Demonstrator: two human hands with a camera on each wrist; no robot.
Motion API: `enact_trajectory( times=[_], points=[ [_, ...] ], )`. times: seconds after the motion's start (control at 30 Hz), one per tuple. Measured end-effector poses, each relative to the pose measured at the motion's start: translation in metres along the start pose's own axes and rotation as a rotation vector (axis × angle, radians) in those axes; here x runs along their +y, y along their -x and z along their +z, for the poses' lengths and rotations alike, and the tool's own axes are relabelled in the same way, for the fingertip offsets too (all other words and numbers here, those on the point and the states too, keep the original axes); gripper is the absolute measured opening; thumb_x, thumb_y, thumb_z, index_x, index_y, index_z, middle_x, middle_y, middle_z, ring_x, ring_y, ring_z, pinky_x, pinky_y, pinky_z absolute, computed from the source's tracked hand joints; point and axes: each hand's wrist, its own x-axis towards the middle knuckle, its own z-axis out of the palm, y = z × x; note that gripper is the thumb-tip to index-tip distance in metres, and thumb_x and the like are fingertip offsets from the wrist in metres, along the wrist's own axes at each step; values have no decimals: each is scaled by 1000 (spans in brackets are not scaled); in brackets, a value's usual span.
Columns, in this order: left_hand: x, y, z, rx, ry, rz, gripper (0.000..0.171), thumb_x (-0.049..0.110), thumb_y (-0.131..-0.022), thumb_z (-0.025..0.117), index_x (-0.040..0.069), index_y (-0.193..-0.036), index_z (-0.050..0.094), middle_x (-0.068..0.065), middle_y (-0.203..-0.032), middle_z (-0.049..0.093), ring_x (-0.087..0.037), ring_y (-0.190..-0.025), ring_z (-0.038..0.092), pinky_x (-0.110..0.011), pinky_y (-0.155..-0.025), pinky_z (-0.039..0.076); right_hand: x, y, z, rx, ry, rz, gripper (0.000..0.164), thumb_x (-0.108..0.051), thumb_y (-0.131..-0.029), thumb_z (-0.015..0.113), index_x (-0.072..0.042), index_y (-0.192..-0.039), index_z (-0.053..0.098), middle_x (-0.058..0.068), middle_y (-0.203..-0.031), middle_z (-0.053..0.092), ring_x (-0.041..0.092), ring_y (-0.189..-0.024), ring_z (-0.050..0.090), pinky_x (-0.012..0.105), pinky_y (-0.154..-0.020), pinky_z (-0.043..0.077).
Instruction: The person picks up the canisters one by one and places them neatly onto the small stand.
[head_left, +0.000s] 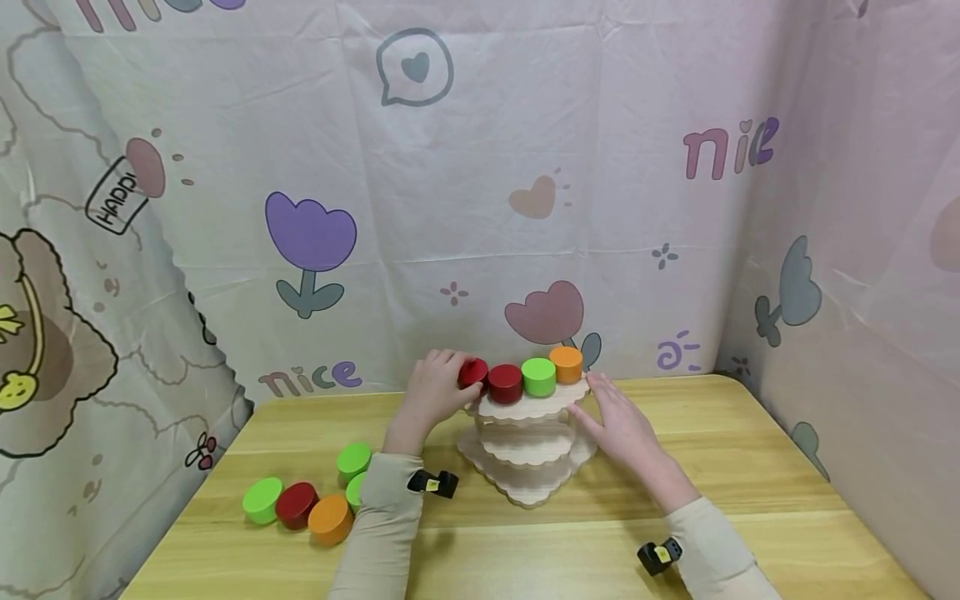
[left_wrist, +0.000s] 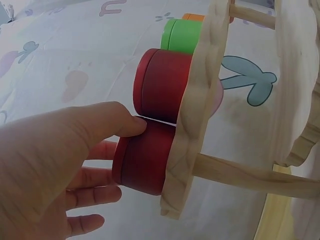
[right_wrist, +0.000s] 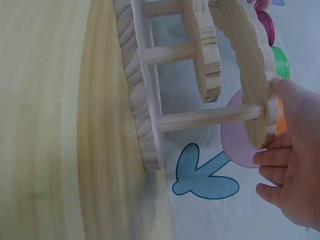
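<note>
A pale wooden tiered stand [head_left: 525, 454] with scalloped boards joined by round posts stands on the table. Along its top board sit two dark red round blocks [head_left: 506, 384], a green round block [head_left: 538, 377] and an orange round block [head_left: 566, 365]. My left hand [head_left: 438, 387] grips the leftmost red block [left_wrist: 145, 157] between thumb and fingers, and that block stands against the top board, beside its red neighbour. On the other side, my right hand [head_left: 622, 421] holds the top board's right end, thumb at the near edge [right_wrist: 270, 75] and fingers around its end.
Left of the stand, several loose blocks lie on the wooden table [head_left: 570, 558]: green [head_left: 262, 500], red [head_left: 297, 505], orange [head_left: 331, 519] and more green [head_left: 354, 460]. My left sleeve [head_left: 382, 525] partly covers one. A printed curtain [head_left: 465, 167] hangs behind and at both sides.
</note>
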Motion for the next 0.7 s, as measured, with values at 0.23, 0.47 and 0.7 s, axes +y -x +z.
enact_trajectory(
  times=[0.23,0.47,0.7],
  points=[
    [-1,-1,5,-15,3,-3,39,38,-87,66,16,-119,66,-7,-121,66,-28,-110,56,-44,-87,45,1,0,0,-3,-3,0,85,-62,-95,42,0,-150,29,20,-157,29,39,-147,26,53,-117,24],
    [-2,0,8,-20,22,-3,39,36,-90,64,16,-123,64,-7,-125,65,-28,-113,56,-45,-89,46,2,-1,1,-1,-2,-3,85,-62,-95,43,0,-151,28,19,-157,28,38,-147,25,52,-117,24],
    [-6,4,10,3,39,23,40,34,-90,66,17,-126,62,-8,-126,64,-30,-115,56,-47,-90,47,3,0,2,-3,1,-2,86,-63,-95,42,0,-151,28,19,-157,28,39,-147,25,53,-117,24]
  ],
)
